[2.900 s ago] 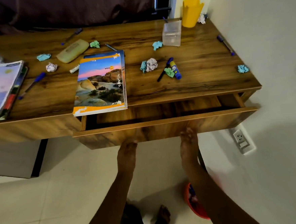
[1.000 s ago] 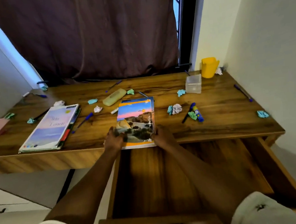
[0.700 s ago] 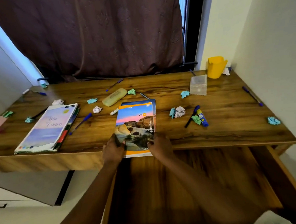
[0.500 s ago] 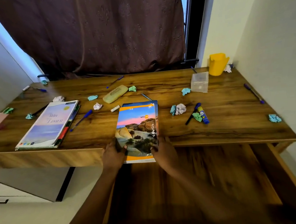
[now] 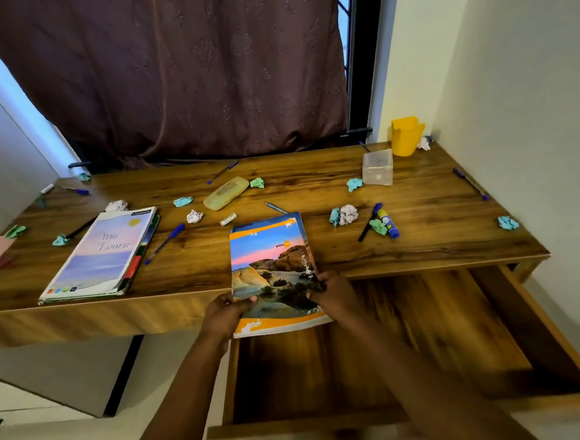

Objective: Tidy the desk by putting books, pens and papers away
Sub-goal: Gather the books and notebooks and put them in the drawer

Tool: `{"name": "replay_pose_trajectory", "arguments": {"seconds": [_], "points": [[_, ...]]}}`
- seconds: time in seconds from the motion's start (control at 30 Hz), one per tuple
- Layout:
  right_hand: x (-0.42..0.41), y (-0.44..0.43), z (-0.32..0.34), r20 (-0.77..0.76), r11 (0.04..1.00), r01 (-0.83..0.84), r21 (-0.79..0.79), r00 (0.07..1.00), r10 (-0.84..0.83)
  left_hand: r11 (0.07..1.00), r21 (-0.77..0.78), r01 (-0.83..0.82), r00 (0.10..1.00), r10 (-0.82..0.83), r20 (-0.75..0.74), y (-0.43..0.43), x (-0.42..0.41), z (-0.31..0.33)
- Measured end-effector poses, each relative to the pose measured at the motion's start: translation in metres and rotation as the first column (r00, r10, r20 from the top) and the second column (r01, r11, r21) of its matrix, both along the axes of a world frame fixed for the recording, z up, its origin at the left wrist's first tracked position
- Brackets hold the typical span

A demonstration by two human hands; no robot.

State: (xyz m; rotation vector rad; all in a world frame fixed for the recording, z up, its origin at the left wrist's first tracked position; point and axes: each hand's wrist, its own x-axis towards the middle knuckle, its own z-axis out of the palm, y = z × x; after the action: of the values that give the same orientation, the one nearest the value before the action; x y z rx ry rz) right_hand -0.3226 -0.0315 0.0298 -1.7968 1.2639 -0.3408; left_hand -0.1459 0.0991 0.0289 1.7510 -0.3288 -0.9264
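Holding a stack of notebooks (image 5: 271,265) by its near corners, I have both hands closed on it. The top cover shows a desert landscape under a pink and blue sky, with orange bands at its far and near ends. A blue-covered book shows beneath it at the far edge. My left hand (image 5: 225,315) pinches the near left corner, thumb on top. My right hand (image 5: 335,294) pinches the near right corner the same way. The near end of the stack overhangs the front edge of the desk (image 5: 313,183), above the open drawer (image 5: 376,351); the far end lies over the desktop, though I cannot tell whether it rests there.

The drawer is pulled well out towards me, and its wooden floor looks bare.

I judge that I am at the first book step: moving this stack from desk to drawer. The next move calls for bringing the stack clear of the desk edge and lowering it flat into the drawer, keeping both books together so the lower one does not slip out.

Further out, plenty remains. A second pile of books (image 5: 102,253), topped by a pale lilac cover, lies at the near left. Blue pens, such as one (image 5: 165,244) between the two piles, are scattered around. Crumpled paper balls, teal and white, dot the surface; one pair (image 5: 344,215) sits to the right of the stack. A clear plastic box (image 5: 377,167) and a yellow cup (image 5: 406,136) stand at the far right.
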Motion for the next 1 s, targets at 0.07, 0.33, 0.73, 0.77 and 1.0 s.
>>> {"name": "replay_pose_trajectory", "arguments": {"seconds": [0.07,0.33,0.73,0.77,1.0], "points": [[-0.003,0.004,0.000,-0.053,0.999,-0.050,0.009,0.997,0.051,1.000,-0.012,0.029,0.996,-0.030,-0.089,0.006,0.001,0.000],[0.066,-0.068,0.037,-0.373,0.749,-0.423,-0.510,0.893,0.251,0.996,-0.085,-0.030,0.981,0.013,-0.191,-0.004,0.000,0.001],[0.134,-0.208,0.007,-0.631,0.536,-0.797,-0.279,0.573,0.523,0.992,-0.121,-0.039,0.977,0.013,-0.213,-0.022,0.029,0.007],[0.135,-0.216,0.005,-0.625,0.537,-0.796,-0.278,0.575,0.528,0.991,-0.127,-0.045,0.974,0.015,-0.225,-0.021,0.028,0.009],[0.147,-0.254,0.003,-0.625,0.486,-0.820,-0.302,0.555,0.549,0.986,-0.167,-0.008,0.962,-0.038,-0.270,-0.015,0.022,0.024]]}}
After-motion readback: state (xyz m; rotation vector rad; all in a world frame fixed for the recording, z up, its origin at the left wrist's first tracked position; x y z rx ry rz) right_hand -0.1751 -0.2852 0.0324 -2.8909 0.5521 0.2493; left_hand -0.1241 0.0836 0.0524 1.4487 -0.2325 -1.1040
